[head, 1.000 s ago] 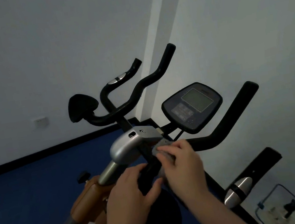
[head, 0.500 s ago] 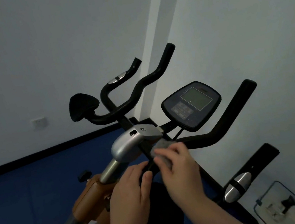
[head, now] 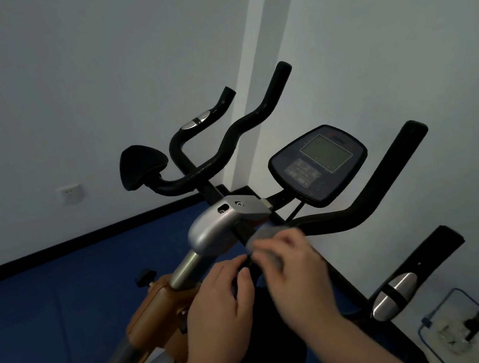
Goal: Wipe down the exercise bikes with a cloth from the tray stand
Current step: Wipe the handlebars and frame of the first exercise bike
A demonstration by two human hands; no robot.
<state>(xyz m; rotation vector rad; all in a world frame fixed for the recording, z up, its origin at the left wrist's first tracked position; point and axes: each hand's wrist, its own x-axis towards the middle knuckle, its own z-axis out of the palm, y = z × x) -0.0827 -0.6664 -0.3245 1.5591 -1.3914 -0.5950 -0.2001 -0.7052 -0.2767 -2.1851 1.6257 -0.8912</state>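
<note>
An exercise bike fills the middle of the head view, with black handlebars [head: 364,207], a dark console [head: 318,164] and a silver stem cap [head: 217,226]. My right hand [head: 295,270] grips a small grey cloth [head: 265,236] and holds it against the black bar just below the stem cap. My left hand [head: 221,306] curls round the black part beside it, thumb toward the right hand. The right hand is motion-blurred. A second bike's handlebars [head: 226,148] stand behind.
The orange frame [head: 155,311] and silver post [head: 183,269] of the bike run down to the lower left. Another black handle with a silver sensor [head: 395,294] juts at lower right. White walls meet in a corner behind; the floor is blue.
My right hand with the cloth has slid slightly down and left along the bar. My left hand has closed in tighter beside it.
</note>
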